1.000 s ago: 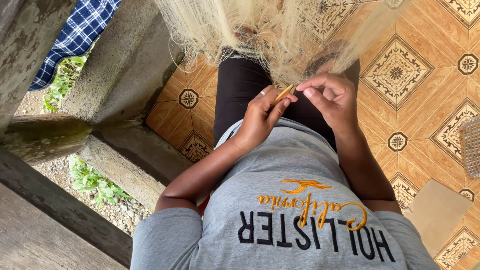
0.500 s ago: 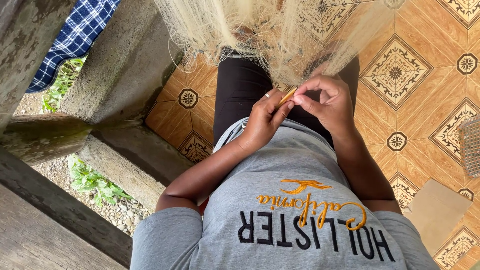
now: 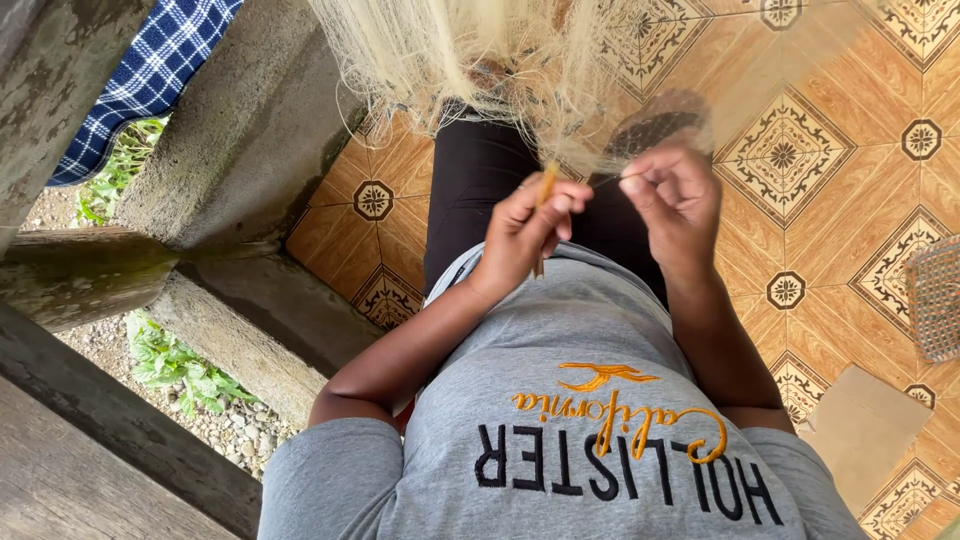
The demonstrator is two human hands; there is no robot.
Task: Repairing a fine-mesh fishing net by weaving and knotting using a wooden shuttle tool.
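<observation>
We grip netting needle [image 3: 543,200] in left hand [image 3: 528,232], long axis upright; right hand [image 3: 676,200], just beside it, pinches thread [image 3: 608,181]; net [image 3: 470,55] hangs above needle.

Orange patterned tile floor [image 3: 830,150] under daylight. Weathered concrete posts [image 3: 240,130] and beam [image 3: 250,320] at left. Blue checked cloth [image 3: 150,75] hanging over post. Gravel with green weeds [image 3: 180,370] beyond. Cardboard piece [image 3: 865,430] on tiles at right.

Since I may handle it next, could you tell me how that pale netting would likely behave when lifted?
The pale netting hangs in loose folds, so it is probably floppy and light. Its fine mesh likely snags on fingers; the left hand and right hand work it closely.
</observation>
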